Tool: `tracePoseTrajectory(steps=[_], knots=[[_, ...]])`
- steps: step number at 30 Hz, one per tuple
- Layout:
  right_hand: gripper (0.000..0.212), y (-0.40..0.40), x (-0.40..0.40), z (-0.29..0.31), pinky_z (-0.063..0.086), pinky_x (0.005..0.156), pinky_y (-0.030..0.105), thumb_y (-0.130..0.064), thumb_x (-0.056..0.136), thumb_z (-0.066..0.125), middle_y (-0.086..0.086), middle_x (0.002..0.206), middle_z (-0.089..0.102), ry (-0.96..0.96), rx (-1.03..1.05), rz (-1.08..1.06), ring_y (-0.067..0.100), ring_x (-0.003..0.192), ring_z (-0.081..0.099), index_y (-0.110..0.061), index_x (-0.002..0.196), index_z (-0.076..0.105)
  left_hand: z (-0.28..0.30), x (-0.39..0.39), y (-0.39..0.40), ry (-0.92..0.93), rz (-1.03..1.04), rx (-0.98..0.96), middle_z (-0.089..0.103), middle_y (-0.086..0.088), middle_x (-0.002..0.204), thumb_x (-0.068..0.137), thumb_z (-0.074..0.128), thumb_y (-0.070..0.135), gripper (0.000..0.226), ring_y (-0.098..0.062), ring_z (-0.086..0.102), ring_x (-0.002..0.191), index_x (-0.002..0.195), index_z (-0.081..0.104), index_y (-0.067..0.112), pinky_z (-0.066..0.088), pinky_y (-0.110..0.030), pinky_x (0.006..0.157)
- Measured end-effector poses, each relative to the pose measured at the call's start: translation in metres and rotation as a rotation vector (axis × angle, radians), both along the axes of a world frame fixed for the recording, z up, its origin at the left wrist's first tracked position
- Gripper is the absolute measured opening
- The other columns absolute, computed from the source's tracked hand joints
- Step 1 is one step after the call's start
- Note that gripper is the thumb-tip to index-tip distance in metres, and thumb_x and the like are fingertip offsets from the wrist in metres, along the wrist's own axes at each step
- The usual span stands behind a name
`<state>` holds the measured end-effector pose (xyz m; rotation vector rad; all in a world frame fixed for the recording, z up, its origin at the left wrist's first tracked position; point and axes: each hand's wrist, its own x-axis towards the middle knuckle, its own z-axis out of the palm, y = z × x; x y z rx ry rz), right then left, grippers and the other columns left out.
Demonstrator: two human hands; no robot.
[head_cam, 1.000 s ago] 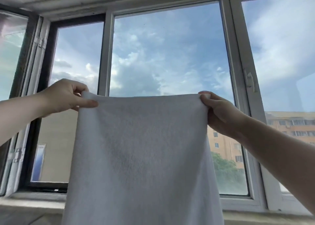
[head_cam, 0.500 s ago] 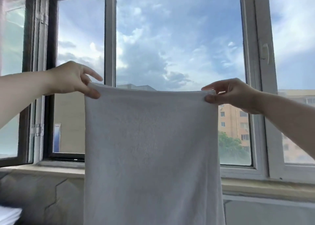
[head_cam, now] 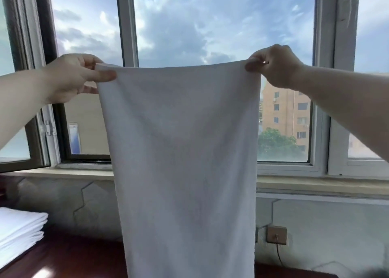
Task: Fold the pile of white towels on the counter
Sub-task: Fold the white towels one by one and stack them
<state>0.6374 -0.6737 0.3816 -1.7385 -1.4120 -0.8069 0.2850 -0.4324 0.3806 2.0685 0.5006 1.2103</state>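
Before the window (head_cam: 210,25), I log one white towel (head_cam: 183,151) hanging full length, left hand (head_cam: 71,77) and right hand (head_cam: 273,66) each pinching a top corner; folded stack (head_cam: 19,231) on bench (head_cam: 69,256), left of towel.

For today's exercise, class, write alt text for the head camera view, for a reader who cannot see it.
Two bare hands hold a white towel up by its top corners before a window, the left hand and right hand each pinching a corner. A stack of folded white towels sits at lower left on a dark counter.
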Motion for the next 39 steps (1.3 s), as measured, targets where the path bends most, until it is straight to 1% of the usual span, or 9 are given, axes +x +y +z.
tracePoseTrajectory(steps=[4,9,12,16,20,27,31,35,39], knots=[[0.032,0.0,0.001,0.0,0.04,0.062,0.028,-0.026,0.098,0.058,0.006,0.068,0.052,0.186,-0.044,0.097,0.021,0.063,0.048,0.006,0.104,0.064,-0.013,0.005,0.0,-0.12,-0.003,-0.013,0.067,0.008,0.093,0.067,0.079,0.028,0.023,-0.011,0.066,0.096,0.082,0.062,0.026,0.051,-0.033,0.081],[0.037,-0.003,0.002,0.0,0.032,0.054,0.028,-0.026,0.1,0.056,0.014,0.073,0.049,0.323,-0.113,0.158,0.015,0.048,0.045,0.011,0.098,0.057,-0.024,0.025,-0.006,-0.3,0.049,0.028,0.065,0.017,0.086,0.09,0.07,0.025,0.022,-0.001,0.064,0.078,0.08,0.053,0.033,0.049,-0.03,0.065],[0.026,-0.006,0.007,-0.004,0.029,0.049,0.026,-0.027,0.093,0.066,0.008,0.058,0.044,0.429,-0.087,0.239,0.009,0.038,0.037,-0.003,0.084,0.064,-0.024,0.024,-0.009,-0.254,0.076,0.031,0.064,0.01,0.086,0.091,0.068,0.028,0.021,-0.006,0.063,0.073,0.078,0.054,0.036,0.049,-0.026,0.056],[0.022,-0.015,0.007,-0.014,0.032,0.041,0.018,-0.026,0.071,0.08,-0.002,0.053,0.05,0.541,0.005,0.444,0.008,0.041,0.035,-0.007,0.072,0.069,-0.021,0.008,-0.01,-0.142,0.049,-0.01,0.068,0.001,0.088,0.086,0.072,0.024,0.018,-0.012,0.065,0.072,0.08,0.055,0.028,0.055,-0.022,0.052],[0.028,-0.019,0.007,-0.021,0.03,0.044,0.019,-0.019,0.074,0.081,-0.012,0.047,0.045,0.527,0.008,0.543,0.012,0.048,0.03,-0.021,0.049,0.069,-0.017,-0.008,-0.014,-0.073,-0.024,-0.01,0.073,0.001,0.084,0.074,0.074,0.024,0.019,-0.01,0.07,0.074,0.08,0.056,0.023,0.057,-0.023,0.058],[0.017,0.003,0.0,-0.04,0.047,0.041,0.02,-0.016,0.088,0.072,0.004,0.064,0.053,0.582,0.077,0.492,0.007,0.038,0.046,0.0,0.084,0.066,-0.031,-0.013,-0.021,-0.162,-0.015,-0.064,0.074,0.001,0.082,0.065,0.077,0.022,0.025,-0.008,0.071,0.072,0.081,0.058,0.023,0.055,-0.02,0.055],[0.021,0.022,0.002,-0.068,0.046,0.039,0.024,-0.016,0.095,0.063,0.006,0.066,0.053,0.691,0.161,0.445,0.017,0.041,0.048,-0.01,0.076,0.057,-0.057,-0.002,-0.038,-0.253,0.05,-0.143,0.071,0.001,0.088,0.063,0.081,0.023,0.032,-0.013,0.068,0.074,0.083,0.056,0.023,0.055,-0.021,0.054],[0.024,0.024,0.018,-0.101,0.055,0.056,0.037,-0.022,0.098,0.057,0.005,0.053,0.06,0.689,0.266,0.356,0.024,0.048,0.06,-0.013,0.076,0.058,-0.089,0.015,-0.076,-0.356,0.085,-0.155,0.073,0.009,0.073,0.056,0.083,0.029,0.037,-0.006,0.068,0.063,0.08,0.056,0.024,0.053,-0.019,0.05],[0.019,0.012,0.044,-0.11,0.055,0.074,0.043,-0.025,0.098,0.05,0.01,0.071,0.068,0.672,0.346,0.229,0.033,0.078,0.066,-0.017,0.083,0.057,-0.107,0.05,-0.124,-0.463,0.023,-0.164,0.075,0.007,0.078,0.058,0.084,0.028,0.031,-0.008,0.069,0.065,0.076,0.059,0.028,0.052,-0.02,0.053]])
